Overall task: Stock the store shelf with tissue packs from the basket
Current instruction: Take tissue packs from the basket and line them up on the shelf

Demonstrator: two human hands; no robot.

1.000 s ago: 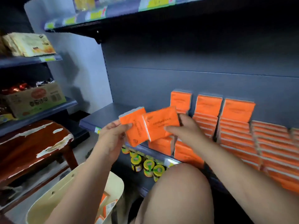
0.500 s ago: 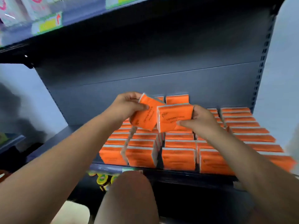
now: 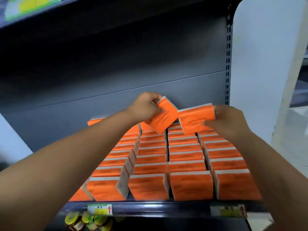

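Orange wrappers on the shelved tissue packs are too blurred to read. They stand in at least four rows on the shelf, their rear ends hidden by two held packs. The left hand pinches a tilted pack and the right hand pinches a second pack, both above the back rows. The yellow-lidded jars below are cut off.
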